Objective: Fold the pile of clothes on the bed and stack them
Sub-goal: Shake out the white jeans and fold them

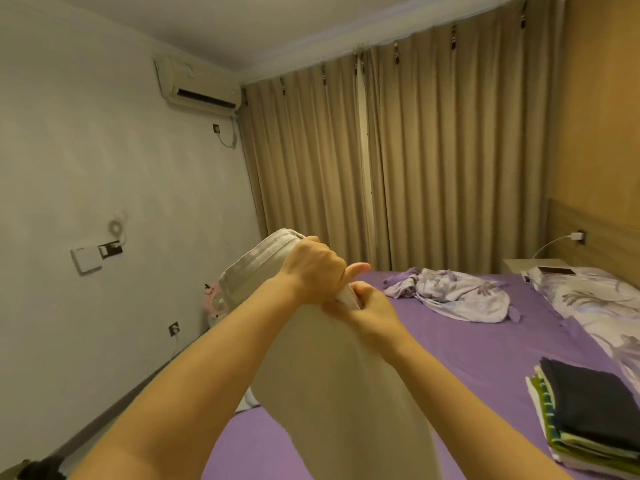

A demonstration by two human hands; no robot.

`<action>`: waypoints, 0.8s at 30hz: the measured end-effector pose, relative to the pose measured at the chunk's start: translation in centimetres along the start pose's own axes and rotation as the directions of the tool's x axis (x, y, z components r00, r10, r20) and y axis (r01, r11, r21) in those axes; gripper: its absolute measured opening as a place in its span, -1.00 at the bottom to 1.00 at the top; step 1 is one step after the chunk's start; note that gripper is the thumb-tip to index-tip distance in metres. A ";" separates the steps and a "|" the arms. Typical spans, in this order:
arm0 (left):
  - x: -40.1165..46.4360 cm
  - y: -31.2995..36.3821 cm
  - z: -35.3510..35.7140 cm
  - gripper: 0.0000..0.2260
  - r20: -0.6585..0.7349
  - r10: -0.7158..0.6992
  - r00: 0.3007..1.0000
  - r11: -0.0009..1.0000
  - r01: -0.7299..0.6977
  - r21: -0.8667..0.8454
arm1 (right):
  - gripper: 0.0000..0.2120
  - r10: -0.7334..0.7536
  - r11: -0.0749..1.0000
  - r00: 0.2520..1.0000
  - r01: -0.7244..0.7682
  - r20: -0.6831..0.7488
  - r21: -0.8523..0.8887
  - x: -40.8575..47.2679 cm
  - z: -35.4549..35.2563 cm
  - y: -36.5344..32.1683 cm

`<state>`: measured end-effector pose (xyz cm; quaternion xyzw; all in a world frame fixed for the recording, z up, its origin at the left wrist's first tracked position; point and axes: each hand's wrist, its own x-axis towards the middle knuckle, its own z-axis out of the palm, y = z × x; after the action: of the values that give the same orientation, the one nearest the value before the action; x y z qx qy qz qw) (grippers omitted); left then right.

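**Trousers held up by the waistband above the near edge of the bed**

Trousers (pixel 332 386), pale beige, hang from both hands over the near edge of the bed (pixel 460 344), clear of the purple sheet as far as can be seen; their lower end runs out of the bottom of the view. The long axis is close to vertical, with the waistband at the top and the legs falling straight below the fingers. The left hand (pixel 313 268) is the higher of the two: its fingers are curled round the doubled waistband, thumb pointing right. The right hand (pixel 372 308) sits just below and right of it, touching it, and pinches the same bunched edge of cloth; its fingertips are hidden in the fabric. Both hands therefore meet at one point, so the garment appears already halved lengthwise, and the coming move probably turns on lowering it flat along the sheet.

Toward the right edge of the bed lies a stack of folded clothes (pixel 588 414), dark blue on top with green and white beneath. Farther off, near the far edge, a crumpled floral garment (pixel 453 294) remains unfolded. A pillow (pixel 595 299) lies at the far right corner, with a phone (pixel 556 270) beside it.

No brand, label or legible writing is visible.
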<state>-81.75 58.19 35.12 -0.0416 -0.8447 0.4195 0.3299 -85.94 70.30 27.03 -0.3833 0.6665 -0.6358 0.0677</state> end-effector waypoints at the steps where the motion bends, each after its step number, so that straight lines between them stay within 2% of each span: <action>1: 0.2 -0.2 0.2 -0.33 -0.042 0.005 0.999 1.000 -0.005 0.004 | -0.72 0.019 0.998 0.998 -0.015 0.066 -0.059 -0.4 -1.2 0.8; 3: 0.6 -1.1 0.1 -0.36 -0.152 0.009 0.988 1.000 -0.008 0.013 | -0.73 0.090 0.983 0.979 -0.058 0.182 -0.175 -1.7 -3.5 3.1; 5: 1.1 -2.2 0.1 -0.37 -0.217 0.042 0.975 0.999 -0.038 0.025 | -0.74 0.158 0.966 0.964 -0.107 0.212 -0.237 -3.2 -5.4 5.6; 7: 1.6 -2.7 0.1 -0.37 -0.208 0.089 0.974 0.996 -0.089 0.009 | -0.72 0.183 0.953 0.971 -0.137 0.156 -0.269 -4.2 -6.5 7.5; 10: 2.6 -2.7 -0.5 -0.29 -0.093 0.128 0.987 0.992 -0.128 -0.003 | -0.79 0.191 0.920 0.981 -0.172 0.019 -0.352 -4.7 -6.8 8.4; 11: 2.9 -2.6 -0.5 -0.25 -0.080 0.130 0.988 0.991 -0.132 -0.021 | -0.85 0.234 0.938 0.972 -0.222 0.013 -0.267 -4.7 -6.5 8.3; 13: 3.3 -2.5 -0.6 -0.22 -0.097 0.126 0.987 0.990 -0.131 -0.051 | -0.79 0.323 0.946 0.942 -0.319 0.089 -0.048 -4.8 -5.6 7.9; 16: 3.4 -2.4 -0.9 -0.27 -0.117 0.125 0.985 0.992 -0.127 -0.008 | -0.68 0.346 0.926 0.926 -0.363 0.151 0.104 -4.5 -4.2 7.7; 18: 3.2 -2.7 -0.7 -0.29 -0.110 0.135 0.985 0.990 -0.130 0.049 | -0.61 0.389 0.865 0.913 -0.407 0.122 0.293 -3.8 -3.8 7.3; 21: 2.6 -4.2 -0.3 -0.36 -0.161 0.096 0.982 0.991 -0.079 0.108 | -0.53 0.504 0.664 0.858 -0.460 0.100 0.590 -2.9 -4.7 7.0; 22: 2.3 -4.8 -0.1 -0.37 -0.188 0.084 0.979 0.993 -0.066 0.101 | -0.49 0.521 0.611 0.843 -0.479 0.135 0.630 -2.6 -5.3 6.6; 24: 1.9 -5.9 0.2 -0.36 -0.200 0.068 0.977 0.996 -0.053 0.078 | -0.43 0.492 0.618 0.837 -0.530 0.240 0.580 -2.0 -6.5 5.3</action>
<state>-82.14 54.91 40.40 -0.0977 -0.7893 0.4532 0.4027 -90.57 76.10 22.65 -0.1510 0.4952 -0.7625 0.3880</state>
